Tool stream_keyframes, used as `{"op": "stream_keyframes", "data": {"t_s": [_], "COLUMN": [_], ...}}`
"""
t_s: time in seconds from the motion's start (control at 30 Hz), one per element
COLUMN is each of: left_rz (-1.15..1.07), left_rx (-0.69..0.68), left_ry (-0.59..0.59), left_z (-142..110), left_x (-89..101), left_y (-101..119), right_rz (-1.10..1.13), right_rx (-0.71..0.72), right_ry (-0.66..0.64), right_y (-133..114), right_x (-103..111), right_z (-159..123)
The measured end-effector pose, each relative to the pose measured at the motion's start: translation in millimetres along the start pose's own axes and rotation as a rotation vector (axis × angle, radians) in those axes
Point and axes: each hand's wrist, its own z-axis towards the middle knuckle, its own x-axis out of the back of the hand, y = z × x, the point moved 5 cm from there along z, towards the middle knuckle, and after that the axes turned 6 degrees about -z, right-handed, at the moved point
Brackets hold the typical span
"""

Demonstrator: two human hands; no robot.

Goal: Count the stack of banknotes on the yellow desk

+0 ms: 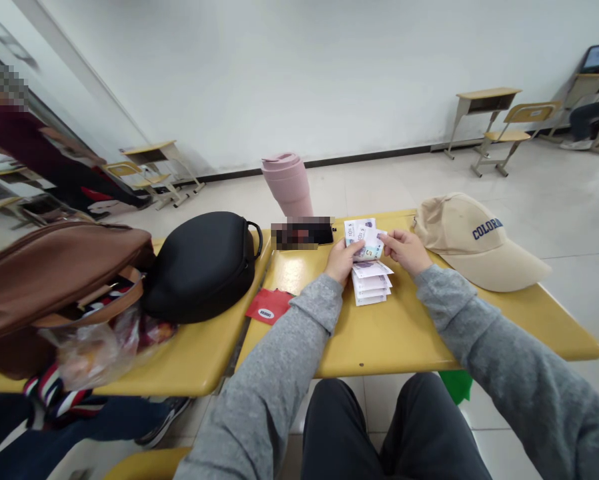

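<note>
My left hand (340,261) grips a small fan of banknotes (360,231) above the yellow desk (339,343), its thumb lying across them. A figure 5 shows on the notes. At their right edge, my right hand (407,251) pinches one banknote between thumb and fingers. Just below both hands, several more banknotes (371,285) lie overlapping in a staggered row on the desktop. Left of these is a flat red pouch (269,306) with a white oval label, near my left sleeve.
A pink tumbler (288,183) and a dark phone-like object (302,233), partly blurred out, are at the desk's back edge. A beige cap (479,243) sits right. On the adjoining desk are a black case (202,267) and a brown bag (59,280). A person (34,147) stands far left.
</note>
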Motion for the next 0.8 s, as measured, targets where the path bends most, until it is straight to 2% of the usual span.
{"op": "stream_keyframes", "data": {"t_s": [0.23, 0.57, 0.8], "left_rz": [-0.025, -0.053, -0.014], "left_rx": [0.012, -0.034, -0.049], "left_ry": [0.009, 0.084, 0.067], "left_z": [-0.1, 8.7, 8.2], "left_x": [-0.3, 10.4, 9.5], "left_y": [0.2, -2.0, -0.1], "right_rz": [0.03, 0.045, 0.066], "right_rx": [0.02, 0.007, 0.035], "right_ry": [-0.009, -0.041, -0.048], "right_y": [-2.4, -11.3, -18.2], "right_x": [-1.5, -6.8, -8.0], "right_z": [-1.5, -5.8, -10.4]}}
